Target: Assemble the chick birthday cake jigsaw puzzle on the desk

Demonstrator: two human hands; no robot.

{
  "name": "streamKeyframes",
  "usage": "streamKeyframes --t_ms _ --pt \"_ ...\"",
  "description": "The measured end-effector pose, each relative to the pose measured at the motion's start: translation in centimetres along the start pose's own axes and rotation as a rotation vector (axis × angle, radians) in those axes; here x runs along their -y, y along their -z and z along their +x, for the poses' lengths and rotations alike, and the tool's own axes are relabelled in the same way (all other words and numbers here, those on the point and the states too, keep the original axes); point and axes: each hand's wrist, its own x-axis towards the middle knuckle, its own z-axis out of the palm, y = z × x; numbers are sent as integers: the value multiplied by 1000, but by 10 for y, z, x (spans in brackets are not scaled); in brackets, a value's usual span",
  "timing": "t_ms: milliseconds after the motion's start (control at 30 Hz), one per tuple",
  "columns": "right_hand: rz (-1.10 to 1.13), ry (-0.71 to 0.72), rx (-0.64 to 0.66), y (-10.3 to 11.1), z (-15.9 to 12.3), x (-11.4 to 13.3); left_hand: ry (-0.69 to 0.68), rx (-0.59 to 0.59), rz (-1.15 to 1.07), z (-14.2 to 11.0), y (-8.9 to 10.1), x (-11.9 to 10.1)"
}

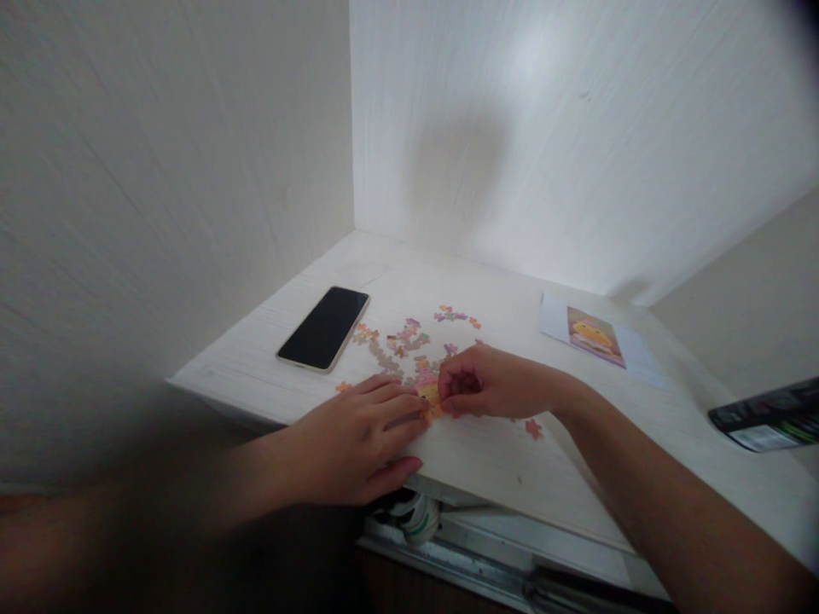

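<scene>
My left hand point(364, 439) lies palm down near the front edge of the table, fingers stretched out. Its fingertips rest at the edge of a partly joined jigsaw puzzle point(428, 394), which shows yellow, pink and orange parts. From the other side, my right hand point(483, 381) reaches in with curled fingers, thumb and forefinger pinched on a puzzle piece at the yellow part; the fingers largely hide that piece. Loose puzzle pieces point(409, 328) in pink, brown and purple lie just beyond both hands. One orange-red piece point(533, 429) is right of my right wrist.
A black-screened phone point(325, 328) lies left of the pieces. Farther right is a white sheet point(554, 315) with a picture of a yellow toy. A dark can point(768, 415) is at the right edge. Pale walls enclose the table; below its front edge is a shoe point(419, 516).
</scene>
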Motion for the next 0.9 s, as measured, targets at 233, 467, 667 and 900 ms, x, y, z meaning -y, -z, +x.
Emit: streamKeyframes --t_ms 233,467,667,900 --pt "-115 13 -29 -3 2 0 2 23 2 -1 -1 1" --pt "-300 8 -107 -9 5 1 0 21 -8 2 1 1" --pt "-377 -43 -155 -10 5 0 0 21 -32 3 2 1" --pt "-415 -95 -212 -6 8 -5 7 -4 -15 2 1 0"
